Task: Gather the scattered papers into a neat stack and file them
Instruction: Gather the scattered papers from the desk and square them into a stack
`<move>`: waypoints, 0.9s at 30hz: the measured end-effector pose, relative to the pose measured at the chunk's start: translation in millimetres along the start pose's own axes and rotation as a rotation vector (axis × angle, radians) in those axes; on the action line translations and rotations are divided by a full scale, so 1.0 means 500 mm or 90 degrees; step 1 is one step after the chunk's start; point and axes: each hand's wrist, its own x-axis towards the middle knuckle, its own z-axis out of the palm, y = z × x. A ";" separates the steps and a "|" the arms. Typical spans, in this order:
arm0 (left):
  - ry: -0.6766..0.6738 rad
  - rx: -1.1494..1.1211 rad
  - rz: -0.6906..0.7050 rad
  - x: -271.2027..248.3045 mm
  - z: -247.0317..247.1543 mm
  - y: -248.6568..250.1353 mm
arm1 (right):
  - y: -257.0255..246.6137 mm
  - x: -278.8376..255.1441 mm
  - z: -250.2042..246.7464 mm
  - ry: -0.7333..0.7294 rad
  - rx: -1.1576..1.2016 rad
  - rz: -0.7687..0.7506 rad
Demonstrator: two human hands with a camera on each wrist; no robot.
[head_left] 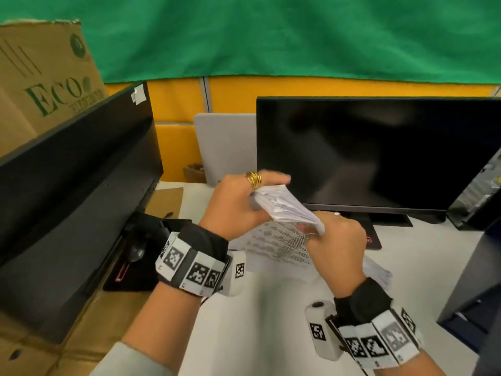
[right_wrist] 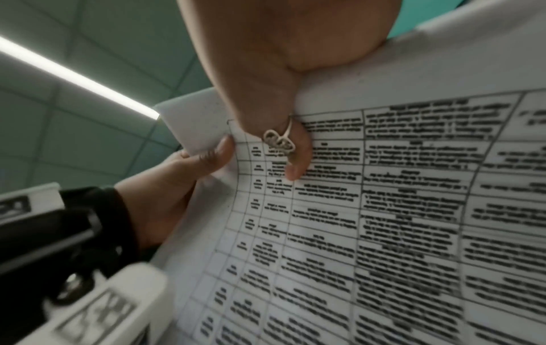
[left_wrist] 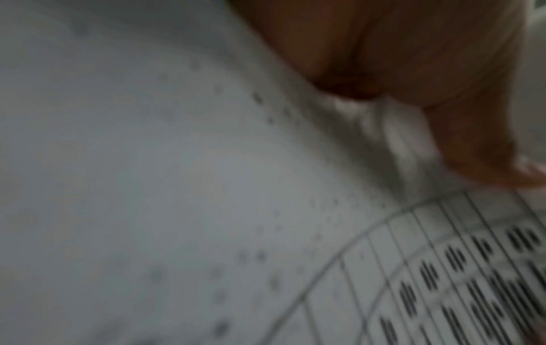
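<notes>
A bundle of printed papers (head_left: pixel 284 206) is held above the white desk (head_left: pixel 260 316), in front of the right monitor. My left hand (head_left: pixel 259 192), with a gold ring, grips the bundle's far end. My right hand (head_left: pixel 317 233) grips its near end. In the right wrist view the right hand's ringed finger (right_wrist: pixel 291 163) curls over a sheet printed with a table (right_wrist: pixel 398 210), and the left hand's thumb (right_wrist: pixel 212 155) pinches that sheet's corner. More printed sheets (head_left: pixel 282 246) lie on the desk under the hands. The left wrist view is blurred and shows paper (left_wrist: pixel 147 163) up close.
A black monitor (head_left: pixel 379 153) stands close behind the hands, and another (head_left: pixel 73 191) is angled at the left. A mouse (head_left: pixel 135 252) on a black pad and a brown board (head_left: pixel 166 203) lie at the left. A cardboard box (head_left: pixel 40 77) stands at the back left. A computer tower (head_left: pixel 479 196) stands at the right.
</notes>
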 end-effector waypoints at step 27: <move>0.283 -0.391 -0.574 -0.186 -0.048 -0.161 | 0.144 -0.057 0.052 -0.185 0.711 0.287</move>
